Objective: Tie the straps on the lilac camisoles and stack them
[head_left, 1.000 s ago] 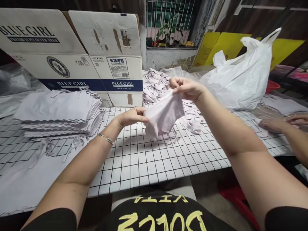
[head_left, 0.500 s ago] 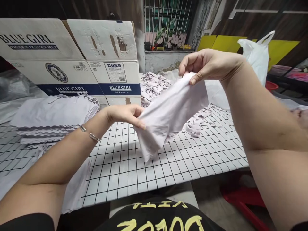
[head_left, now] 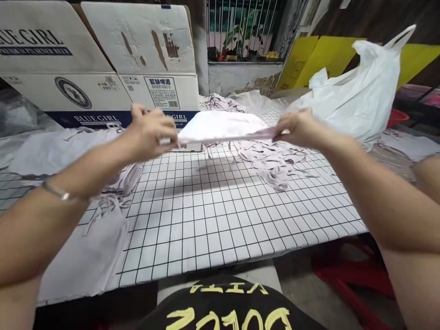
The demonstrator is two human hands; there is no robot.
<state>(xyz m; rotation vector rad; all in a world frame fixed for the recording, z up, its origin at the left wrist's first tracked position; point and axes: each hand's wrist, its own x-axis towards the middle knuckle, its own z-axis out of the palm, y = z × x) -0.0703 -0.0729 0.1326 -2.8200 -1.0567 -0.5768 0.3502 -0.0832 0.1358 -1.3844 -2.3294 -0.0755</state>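
Pale lilac fabric, thin and soft, is stretched between the two hands in the head view. This cloth piece point(head_left: 222, 126) hangs in the air above the table, its upper face bright and nearly flat, its near edge drawn into a taut, narrow band. The left hand point(head_left: 153, 130) pinches one end between thumb and fingers; the right hand point(head_left: 297, 128) grips the opposite end, where the material bunches into creases. Both hands are slightly blurred. A shiny metal bangle point(head_left: 65, 195) circles the left wrist.

Below spreads a smooth white table covering point(head_left: 206, 229) ruled with thin black squares. Beyond the cloth piece, near the right hand, lies a loose heap of similar fabric point(head_left: 275, 165), crumpled into twisted strips and folds. To the left, partly behind the left forearm, flat pieces form a layered stack point(head_left: 55, 149); nearer the table edge lie more smooth panels point(head_left: 79, 256) with thin ties curled on top.

Behind stands a stiff white cardboard carton point(head_left: 137, 50) with a navy band and torn brown patches. At right, a crinkled, translucent white plastic bag point(head_left: 357, 94) slumps before folded yellow board point(head_left: 316, 57). Glossy red plastic point(head_left: 357, 275) shows beneath the table.
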